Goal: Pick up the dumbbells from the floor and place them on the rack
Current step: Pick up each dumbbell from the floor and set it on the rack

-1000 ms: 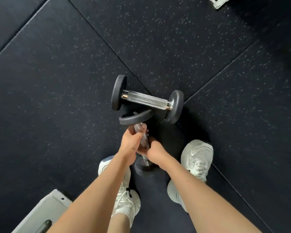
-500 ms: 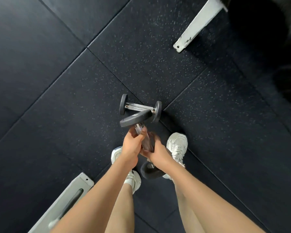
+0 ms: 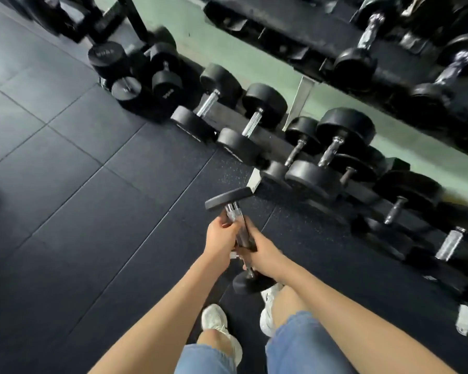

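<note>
The dumbbell (image 3: 240, 232) has been carried away from its twin on the floor (image 3: 92, 211) and now hangs tilted in the air, near the front of the rack (image 3: 272, 137) loaded with black dumbbells (image 3: 312, 176). The left hand (image 3: 220, 242) and the right hand (image 3: 266, 253) both have their fingers wrapped round its chrome handle.

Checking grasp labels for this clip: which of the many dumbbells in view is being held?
The small dumbbell at centre, its chrome handle gripped by both left hand and right hand; all others lie untouched on or beside the rack.
</note>
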